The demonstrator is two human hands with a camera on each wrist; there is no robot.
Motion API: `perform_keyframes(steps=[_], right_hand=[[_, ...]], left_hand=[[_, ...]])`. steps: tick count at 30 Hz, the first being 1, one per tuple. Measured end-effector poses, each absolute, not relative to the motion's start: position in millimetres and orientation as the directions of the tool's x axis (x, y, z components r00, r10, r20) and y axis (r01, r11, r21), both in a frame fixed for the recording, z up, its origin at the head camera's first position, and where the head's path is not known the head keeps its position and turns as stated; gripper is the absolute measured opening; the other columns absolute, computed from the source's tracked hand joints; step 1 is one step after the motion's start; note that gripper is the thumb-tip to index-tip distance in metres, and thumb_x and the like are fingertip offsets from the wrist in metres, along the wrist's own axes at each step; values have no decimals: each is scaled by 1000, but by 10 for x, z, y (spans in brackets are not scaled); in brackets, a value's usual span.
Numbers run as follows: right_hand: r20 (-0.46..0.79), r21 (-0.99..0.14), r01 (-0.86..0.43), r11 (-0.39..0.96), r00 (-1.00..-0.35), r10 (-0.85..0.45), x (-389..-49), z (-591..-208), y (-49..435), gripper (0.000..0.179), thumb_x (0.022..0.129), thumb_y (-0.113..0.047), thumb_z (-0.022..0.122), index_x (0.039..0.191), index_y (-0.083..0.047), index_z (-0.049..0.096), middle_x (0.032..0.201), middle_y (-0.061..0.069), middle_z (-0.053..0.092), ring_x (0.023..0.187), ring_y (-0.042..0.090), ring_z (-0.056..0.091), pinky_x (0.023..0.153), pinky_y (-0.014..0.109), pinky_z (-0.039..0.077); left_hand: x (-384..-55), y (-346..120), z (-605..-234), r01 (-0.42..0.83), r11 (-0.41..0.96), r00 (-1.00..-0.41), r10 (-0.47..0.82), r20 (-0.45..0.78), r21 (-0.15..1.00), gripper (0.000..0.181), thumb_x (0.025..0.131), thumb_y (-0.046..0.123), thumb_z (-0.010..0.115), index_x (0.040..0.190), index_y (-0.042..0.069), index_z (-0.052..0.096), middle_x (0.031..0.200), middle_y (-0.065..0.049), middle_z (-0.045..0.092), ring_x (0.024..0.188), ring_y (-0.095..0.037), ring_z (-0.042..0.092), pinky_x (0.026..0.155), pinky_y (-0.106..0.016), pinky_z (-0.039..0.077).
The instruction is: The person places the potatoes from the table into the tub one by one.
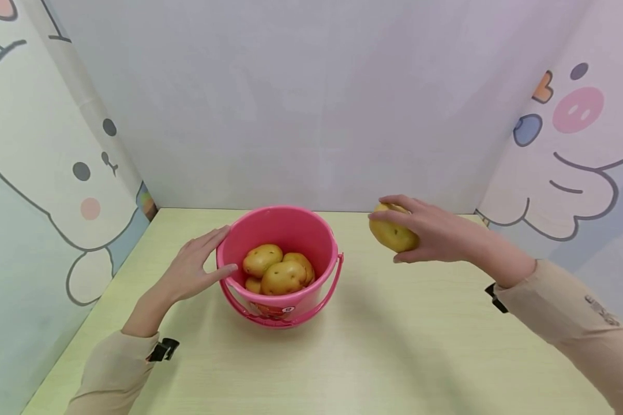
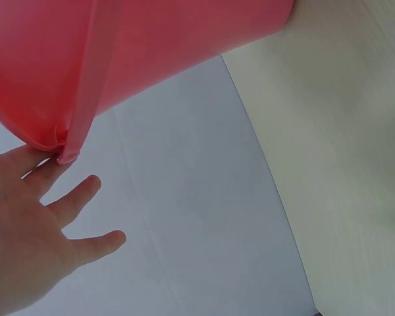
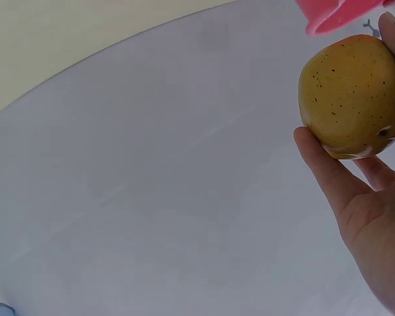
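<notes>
A pink bucket stands on the table with its handle lowered across the front. Several yellow-brown potatoes lie inside it. My left hand touches the bucket's left rim, its thumb reaching over the edge. In the left wrist view, the left hand's fingers are spread, some of them against the rim beside the handle's joint. To the right of the bucket, my right hand holds another potato above the table. The right wrist view has this speckled potato gripped between fingers and thumb.
The pale wood-look table ends at a plain grey-white back wall. Side panels printed with a white cartoon animal on the left and a pink-snouted one on the right enclose the space.
</notes>
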State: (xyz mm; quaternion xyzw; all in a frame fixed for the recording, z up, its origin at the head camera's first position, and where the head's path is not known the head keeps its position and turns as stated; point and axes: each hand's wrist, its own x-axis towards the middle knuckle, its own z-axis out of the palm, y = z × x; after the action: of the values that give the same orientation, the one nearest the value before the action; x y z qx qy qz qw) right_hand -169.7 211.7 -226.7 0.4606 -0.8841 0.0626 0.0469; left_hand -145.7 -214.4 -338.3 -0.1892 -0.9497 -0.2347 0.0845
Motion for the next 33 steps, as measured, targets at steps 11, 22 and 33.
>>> perform_keyframes(steps=[11,22,33], right_hand=[[122,-74,-841,535,-541,-832,-1751,-2009,1682,69,68,-27,76,127,-19,43,129,11,34,108,26,40,74,36,46],[97,-109,-859,501,-511,-854,-1797,-1850,1332,66,70,-29,74,128,-19,43,129,9,34,108,23,40,76,32,45],[39,-146,-847,511,-521,-853,-1876,-1835,1030,69,69,-33,74,130,-21,41,130,7,32,107,18,39,76,28,44]], left_hand=[[-1460,-2143,-3387,402,813,-913,321,253,421,78,77,46,59,139,11,27,138,-13,31,122,-34,25,94,-58,18],[-1464,-2140,-3388,408,811,-910,327,255,420,78,77,46,60,139,10,27,137,-13,31,123,-34,24,94,-59,17],[-1470,-2152,-3405,409,813,-910,328,253,415,78,78,46,59,139,10,27,138,-13,31,124,-34,23,94,-59,16]])
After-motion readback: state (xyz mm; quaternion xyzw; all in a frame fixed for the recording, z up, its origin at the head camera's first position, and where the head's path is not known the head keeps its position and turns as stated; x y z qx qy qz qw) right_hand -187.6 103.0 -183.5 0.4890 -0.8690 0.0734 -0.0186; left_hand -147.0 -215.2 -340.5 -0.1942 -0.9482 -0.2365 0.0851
